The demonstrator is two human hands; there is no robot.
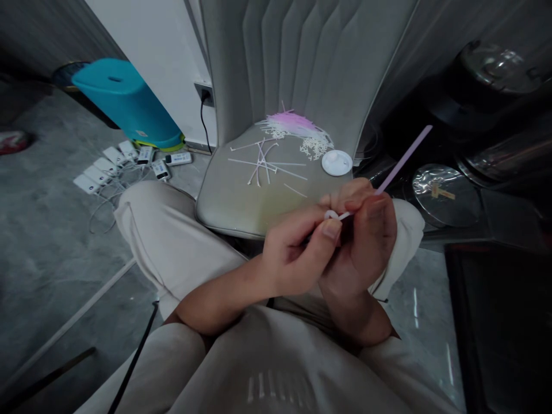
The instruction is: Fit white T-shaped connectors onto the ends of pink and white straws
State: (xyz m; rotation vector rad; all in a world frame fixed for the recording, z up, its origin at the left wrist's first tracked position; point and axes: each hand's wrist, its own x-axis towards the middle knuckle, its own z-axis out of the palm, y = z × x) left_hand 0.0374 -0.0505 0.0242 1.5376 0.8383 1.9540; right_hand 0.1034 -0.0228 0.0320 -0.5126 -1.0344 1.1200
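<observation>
Both of my hands are together over my lap, in front of the chair seat. Between the thumb and fingers of my left hand [302,250] is a small white loop-shaped piece [331,214]. My right hand [368,244] is closed around a thin pale purple stick [405,158], which points up and to the right. The stick's lower, whiter end reaches the white piece; whether they are joined I cannot tell. On the seat lie a heap of pink and white sticks [293,121], small white connector pieces [314,146] and several loose sticks [263,161].
The grey chair [233,201] faces me, with a round white lid-like dish [337,163] on its right side. A blue bin [125,103] and several white power banks with cables [103,169] are on the floor at left. Dark shiny pots [495,75] stand at right.
</observation>
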